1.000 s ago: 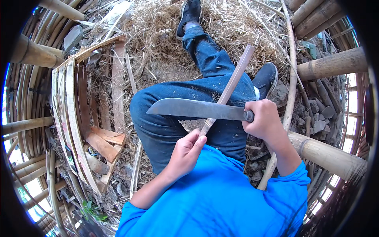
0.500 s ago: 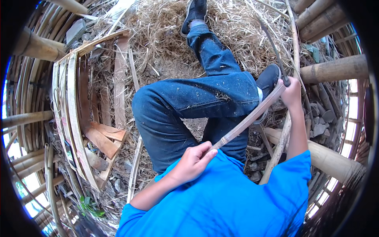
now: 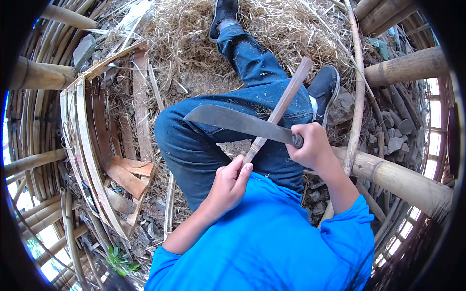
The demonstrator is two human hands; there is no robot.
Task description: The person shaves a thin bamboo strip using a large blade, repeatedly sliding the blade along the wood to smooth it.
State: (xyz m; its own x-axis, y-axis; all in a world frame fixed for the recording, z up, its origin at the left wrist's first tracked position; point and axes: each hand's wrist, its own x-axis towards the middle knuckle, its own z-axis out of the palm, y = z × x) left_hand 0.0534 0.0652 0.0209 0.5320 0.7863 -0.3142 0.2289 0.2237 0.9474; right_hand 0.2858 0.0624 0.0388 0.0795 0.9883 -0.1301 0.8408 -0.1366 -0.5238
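In my right hand [image 3: 313, 145] is the dark handle of a machete [image 3: 238, 121], the fingers wrapped round it. Its broad grey blade points left and lies across a bamboo strip [image 3: 290, 94]. My left hand [image 3: 230, 183] grips the near end of that strip close to my belly, thumb on top. From there the strip slants up and away to the right, its far end near my shoe [image 3: 324, 92]. Both the strip and the blade are over my bent leg in blue jeans [image 3: 189, 131], which is dotted with shavings.
A wooden slatted crate [image 3: 80, 145] with loose boards lies on the left. Curly shavings [image 3: 184, 39] cover the ground ahead. Thick bamboo poles [image 3: 403, 179] and a thin stick [image 3: 359, 106] run along the right, beside broken stones [image 3: 395, 140]. A green plant [image 3: 119, 262] grows at lower left.
My right hand has come back toward me with the machete, whose blade has swung from pointing away to pointing left across the strip. The bamboo strip now tilts more steeply away from me.
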